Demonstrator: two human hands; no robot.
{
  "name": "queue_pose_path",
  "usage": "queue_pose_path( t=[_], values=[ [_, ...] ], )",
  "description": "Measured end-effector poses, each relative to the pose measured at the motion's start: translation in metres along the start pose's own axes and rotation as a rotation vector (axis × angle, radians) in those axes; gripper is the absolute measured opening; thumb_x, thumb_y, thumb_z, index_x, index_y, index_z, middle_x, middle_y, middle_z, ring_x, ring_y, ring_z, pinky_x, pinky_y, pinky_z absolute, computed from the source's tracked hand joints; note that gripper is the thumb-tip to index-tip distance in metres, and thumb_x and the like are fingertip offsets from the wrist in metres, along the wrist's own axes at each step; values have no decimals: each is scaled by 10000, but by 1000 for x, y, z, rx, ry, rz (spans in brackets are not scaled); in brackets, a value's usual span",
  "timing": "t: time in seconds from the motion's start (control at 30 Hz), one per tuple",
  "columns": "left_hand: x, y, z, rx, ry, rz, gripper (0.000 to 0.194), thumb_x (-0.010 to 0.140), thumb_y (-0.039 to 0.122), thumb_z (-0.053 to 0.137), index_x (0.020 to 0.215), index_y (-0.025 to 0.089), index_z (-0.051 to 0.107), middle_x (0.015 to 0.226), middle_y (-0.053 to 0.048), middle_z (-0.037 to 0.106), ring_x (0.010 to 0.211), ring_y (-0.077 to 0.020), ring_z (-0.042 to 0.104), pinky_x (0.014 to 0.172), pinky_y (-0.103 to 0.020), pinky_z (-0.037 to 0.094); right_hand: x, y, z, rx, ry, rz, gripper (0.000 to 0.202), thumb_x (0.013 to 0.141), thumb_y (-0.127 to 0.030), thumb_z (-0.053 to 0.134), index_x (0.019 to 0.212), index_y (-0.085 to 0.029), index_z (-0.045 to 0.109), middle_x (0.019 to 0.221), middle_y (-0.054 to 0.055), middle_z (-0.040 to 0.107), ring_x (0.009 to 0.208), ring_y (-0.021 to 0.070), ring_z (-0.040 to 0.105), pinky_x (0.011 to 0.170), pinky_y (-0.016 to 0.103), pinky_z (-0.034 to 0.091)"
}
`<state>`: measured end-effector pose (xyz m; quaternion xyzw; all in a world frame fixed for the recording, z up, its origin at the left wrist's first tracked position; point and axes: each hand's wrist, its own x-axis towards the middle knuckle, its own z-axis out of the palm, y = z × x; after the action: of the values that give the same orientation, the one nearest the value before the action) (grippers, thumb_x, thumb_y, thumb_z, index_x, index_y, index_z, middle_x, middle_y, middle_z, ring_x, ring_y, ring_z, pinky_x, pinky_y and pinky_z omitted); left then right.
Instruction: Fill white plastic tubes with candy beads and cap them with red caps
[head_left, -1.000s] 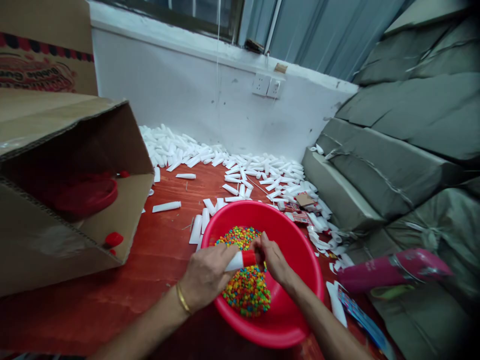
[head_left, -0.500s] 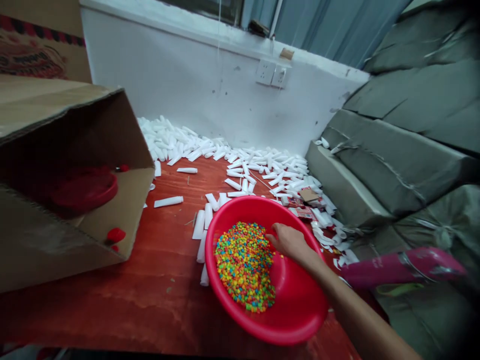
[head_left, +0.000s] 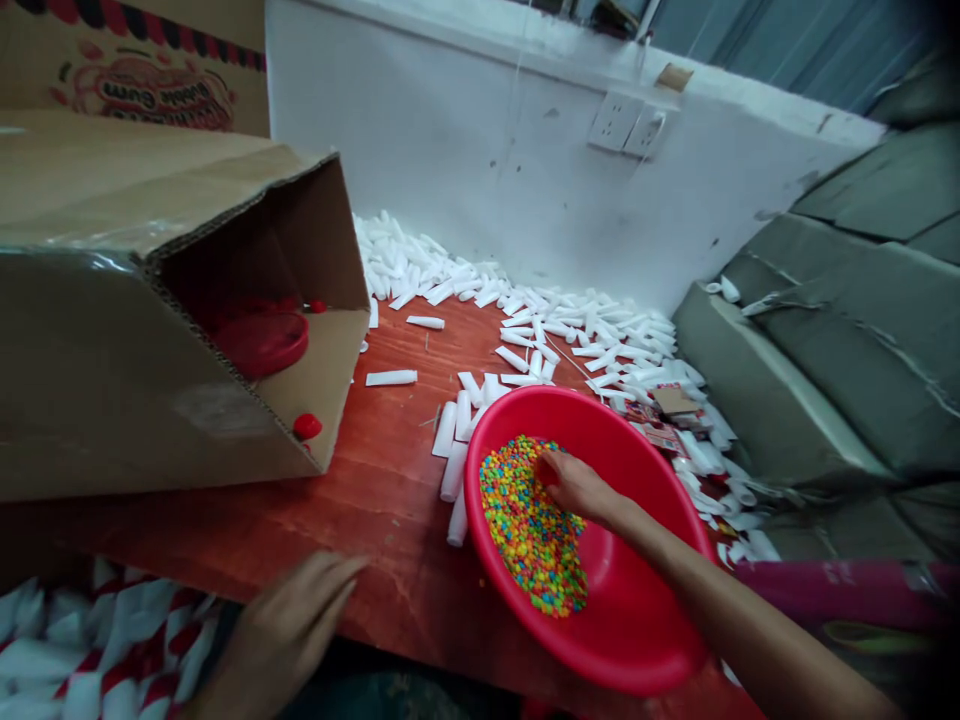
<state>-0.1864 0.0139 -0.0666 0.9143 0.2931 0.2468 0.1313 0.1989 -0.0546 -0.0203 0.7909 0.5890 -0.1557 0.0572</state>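
A red plastic basin (head_left: 667, 620) stands on the table, with a heap of small multicoloured candies (head_left: 529, 530) along its left side. My right hand (head_left: 577, 485) reaches into the basin from the right. Its fingers are curled down at the candies; a dark red spot shows by the fingertips, but what they hold is hidden. Over the table's front edge is my left hand (head_left: 300, 615), slightly blurred, its fingers stretched out and nothing visible in them. White empty tubes (head_left: 453, 470) lie against the basin's left rim.
A cardboard box (head_left: 240, 440) lies on its side at the left, with a red lid-like disc (head_left: 274, 345) inside. Many white tubes (head_left: 570, 310) pile along the wall. Red-and-white tubes (head_left: 112, 650) fill the lower left. Wrapped grey bundles (head_left: 832, 370) are stacked at right.
The view has swung left and down, so things appear shifted right. My left hand has come into view at the bottom. My right hand remains in the basin, its fingers now further into the candies.
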Motion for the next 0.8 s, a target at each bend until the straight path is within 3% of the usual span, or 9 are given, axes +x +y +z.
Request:
queue_pose_path(
  t=[0.13, 0.27, 0.4, 0.57, 0.7, 0.8],
  values=[
    [62, 32, 37, 61, -209, 235, 500, 813, 39, 337, 1218, 297, 475, 1174, -65, 533, 1004, -209, 534, 826, -337, 454, -8, -12, 3, 60, -12, -110, 227, 710, -64, 498, 910, -149, 563, 905, 46, 617, 788, 134, 550, 667, 198, 377],
    [104, 45, 55, 129, -318, 391, 389, 829, 74, 410, 1149, 268, 515, 1117, -81, 535, 910, -222, 533, 760, -354, 453, -17, -11, -3, 53, 16, -107, 244, 739, -76, 501, 972, -130, 552, 971, 87, 585, 844, 166, 535, 714, 236, 383],
    [111, 38, 66, 167, -271, 478, 212, 880, 171, 411, 1020, 206, 567, 980, -81, 568, 823, -210, 523, 703, -331, 440, -20, -20, -2, 40, 5, -101, 258, 771, -4, 391, 921, -106, 575, 955, 145, 556, 856, 210, 525, 725, 301, 380],
    [108, 23, 73, 164, -167, 576, 227, 914, 224, 352, 1003, 186, 557, 914, -83, 598, 792, -211, 547, 670, -333, 445, -13, -43, 14, 188, -65, -172, 210, 717, 3, 451, 815, -133, 578, 882, 86, 573, 784, 177, 523, 688, 277, 398],
    [105, 7, 62, -3, 3, 526, 257, 912, 282, 379, 1115, 160, 478, 1138, -121, 565, 1013, -219, 531, 849, -373, 430, -11, -44, 14, 386, -92, -151, 255, 691, -37, 534, 915, -155, 558, 814, 23, 582, 722, 143, 546, 622, 236, 435],
    [107, 8, 45, -185, 121, 213, 289, 898, 340, 406, 1132, 175, 441, 1105, -92, 586, 1000, -196, 552, 843, -337, 450, -20, -38, 4, 698, -73, -118, 322, 726, -95, 549, 1033, -179, 502, 819, 0, 577, 717, 123, 567, 630, 238, 470]
  ],
)
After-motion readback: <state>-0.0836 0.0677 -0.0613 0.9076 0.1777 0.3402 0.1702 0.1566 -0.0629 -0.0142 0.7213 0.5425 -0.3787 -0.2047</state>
